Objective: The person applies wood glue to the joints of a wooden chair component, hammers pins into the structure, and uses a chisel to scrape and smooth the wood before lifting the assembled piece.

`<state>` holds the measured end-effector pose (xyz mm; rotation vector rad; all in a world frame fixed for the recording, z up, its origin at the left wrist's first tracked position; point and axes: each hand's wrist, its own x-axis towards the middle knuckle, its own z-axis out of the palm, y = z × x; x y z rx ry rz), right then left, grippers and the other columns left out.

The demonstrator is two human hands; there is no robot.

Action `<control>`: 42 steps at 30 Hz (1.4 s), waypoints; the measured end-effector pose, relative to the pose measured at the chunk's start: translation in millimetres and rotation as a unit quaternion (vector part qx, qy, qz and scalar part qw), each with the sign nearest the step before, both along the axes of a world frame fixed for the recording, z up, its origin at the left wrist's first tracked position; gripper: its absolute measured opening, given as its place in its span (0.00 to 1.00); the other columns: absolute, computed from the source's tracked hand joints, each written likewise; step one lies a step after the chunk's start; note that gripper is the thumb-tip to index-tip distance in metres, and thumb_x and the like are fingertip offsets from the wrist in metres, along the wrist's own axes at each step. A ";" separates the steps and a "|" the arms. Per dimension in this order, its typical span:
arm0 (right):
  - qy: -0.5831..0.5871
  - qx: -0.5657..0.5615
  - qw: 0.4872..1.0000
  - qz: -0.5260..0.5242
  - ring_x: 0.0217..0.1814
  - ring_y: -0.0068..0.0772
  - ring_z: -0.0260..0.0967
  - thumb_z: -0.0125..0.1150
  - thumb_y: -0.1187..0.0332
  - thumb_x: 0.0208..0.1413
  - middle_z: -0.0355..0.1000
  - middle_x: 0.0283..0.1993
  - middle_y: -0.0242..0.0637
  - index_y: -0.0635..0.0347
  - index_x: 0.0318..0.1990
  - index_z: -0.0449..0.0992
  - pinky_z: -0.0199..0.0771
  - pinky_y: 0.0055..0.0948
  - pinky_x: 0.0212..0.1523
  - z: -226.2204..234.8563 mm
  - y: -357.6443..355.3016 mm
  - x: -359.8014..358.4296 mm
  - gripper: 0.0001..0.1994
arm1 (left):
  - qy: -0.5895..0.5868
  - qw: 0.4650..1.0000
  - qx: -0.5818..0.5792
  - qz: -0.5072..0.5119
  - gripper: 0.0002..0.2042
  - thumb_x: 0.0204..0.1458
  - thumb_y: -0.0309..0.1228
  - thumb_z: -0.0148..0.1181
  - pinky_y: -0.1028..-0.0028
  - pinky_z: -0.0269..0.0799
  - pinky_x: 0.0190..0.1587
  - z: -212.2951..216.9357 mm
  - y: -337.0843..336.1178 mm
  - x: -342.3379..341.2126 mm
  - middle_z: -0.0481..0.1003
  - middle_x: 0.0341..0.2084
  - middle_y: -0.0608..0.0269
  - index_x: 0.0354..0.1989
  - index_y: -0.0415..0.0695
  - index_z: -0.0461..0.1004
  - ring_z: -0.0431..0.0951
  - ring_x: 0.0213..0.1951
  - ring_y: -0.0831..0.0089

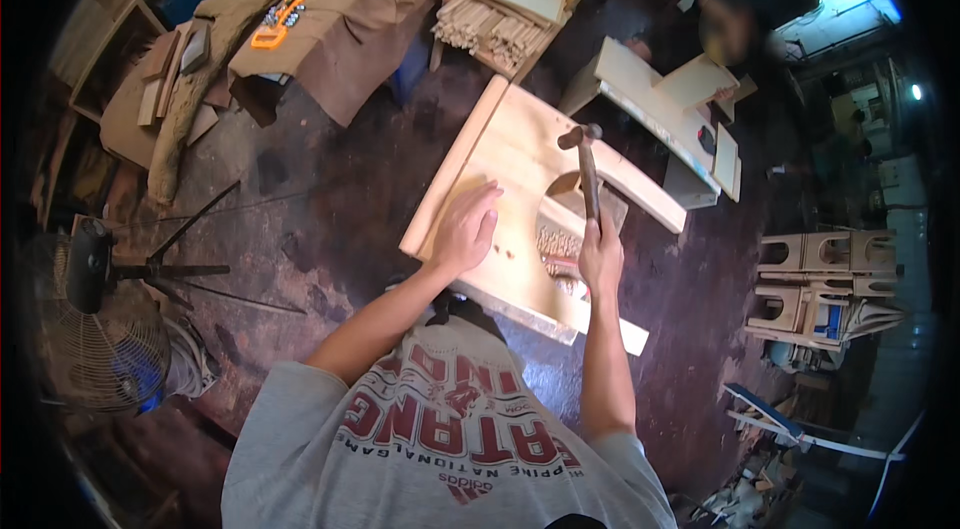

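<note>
Dark floor (335, 254) surrounds the panel (512, 147), which lies under the outstretched left hand (468, 231); to its right, the right hand (602, 257) grips a hammer (589, 176); hammering seems the present step, and the next blow calls for a steady panel.

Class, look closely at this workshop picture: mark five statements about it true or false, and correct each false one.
1. The right hand grips a brown wooden-handled hammer. True.
2. The left hand is wrapped around a blue metal drill. False: it rests on a pale, flat wooden panel.
3. A black fan with a round wire cage is on the person's left. True.
4. An orange plastic tool holder lies on the bare floor. False: it lies on a brown draped cloth.
5. The person wears a bright yellow shirt. False: it is a grey T-shirt with dark red printing.
</note>
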<state>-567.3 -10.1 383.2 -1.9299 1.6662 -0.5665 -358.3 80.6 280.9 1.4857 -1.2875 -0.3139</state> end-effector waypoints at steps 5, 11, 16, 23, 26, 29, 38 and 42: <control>0.002 0.029 0.999 -0.020 0.50 0.59 0.82 0.52 0.63 0.71 0.79 0.50 0.63 0.60 0.68 0.71 0.79 0.45 0.49 -24.3 146.3 -49.2 0.22 | 0.059 0.998 -0.015 -0.010 0.16 0.65 0.27 0.49 0.57 0.68 0.66 -6.5 3.8 4.7 0.76 0.61 0.45 0.58 0.37 0.76 0.75 0.62 0.47; -0.022 -0.009 0.999 -0.042 0.33 0.56 0.79 0.54 0.68 0.70 0.79 0.37 0.56 0.64 0.67 0.71 0.77 0.47 0.36 -24.4 217.0 -46.4 0.21 | 0.075 0.997 -0.021 -0.022 0.16 0.66 0.28 0.48 0.59 0.68 0.66 -7.3 5.9 5.9 0.75 0.61 0.46 0.57 0.38 0.76 0.75 0.63 0.49; 0.063 -0.014 0.997 -0.038 0.31 0.59 0.78 0.53 0.67 0.70 0.76 0.32 0.55 0.60 0.68 0.70 0.75 0.48 0.35 -25.0 219.7 -32.5 0.21 | 0.090 0.995 -0.015 -0.030 0.15 0.67 0.28 0.48 0.60 0.67 0.66 -4.6 7.5 7.0 0.75 0.61 0.46 0.56 0.38 0.76 0.74 0.63 0.49; -0.004 -0.004 0.994 -0.106 0.27 0.49 0.76 0.53 0.67 0.70 0.74 0.29 0.52 0.62 0.68 0.70 0.74 0.44 0.33 -30.1 227.0 -34.6 0.21 | 0.101 0.994 -0.012 -0.026 0.15 0.66 0.28 0.48 0.59 0.68 0.65 -3.2 8.5 7.3 0.77 0.60 0.47 0.55 0.38 0.77 0.75 0.61 0.50; -0.038 -0.068 0.991 -0.113 0.27 0.49 0.76 0.54 0.69 0.70 0.74 0.29 0.52 0.65 0.68 0.69 0.74 0.43 0.33 -33.2 230.9 -28.6 0.22 | 0.101 0.995 -0.013 -0.019 0.15 0.66 0.27 0.48 0.59 0.68 0.65 -3.0 8.0 6.2 0.77 0.59 0.47 0.55 0.38 0.77 0.75 0.61 0.50; 0.044 -0.014 0.995 -0.091 0.29 0.50 0.77 0.54 0.68 0.70 0.73 0.28 0.53 0.65 0.68 0.69 0.75 0.42 0.34 -41.0 226.0 -22.3 0.22 | 0.094 0.995 -0.015 -0.016 0.15 0.65 0.27 0.48 0.59 0.68 0.64 -2.7 7.7 6.8 0.77 0.59 0.48 0.54 0.38 0.77 0.76 0.60 0.50; -0.025 -0.022 0.988 -0.148 0.27 0.31 0.68 0.51 0.67 0.72 0.71 0.28 0.41 0.66 0.70 0.66 0.70 0.33 0.31 -48.7 230.3 -19.6 0.23 | 0.104 0.994 -0.022 -0.015 0.15 0.66 0.28 0.48 0.60 0.68 0.66 -4.6 8.3 7.4 0.77 0.59 0.49 0.55 0.39 0.77 0.75 0.61 0.51; 0.040 0.049 0.993 -0.103 0.26 0.53 0.75 0.53 0.67 0.70 0.74 0.30 0.57 0.62 0.68 0.70 0.71 0.47 0.30 -34.9 217.3 -18.2 0.22 | 0.117 0.993 -0.014 -0.023 0.15 0.67 0.30 0.47 0.61 0.67 0.66 -5.0 7.6 7.5 0.77 0.60 0.49 0.56 0.39 0.77 0.75 0.62 0.52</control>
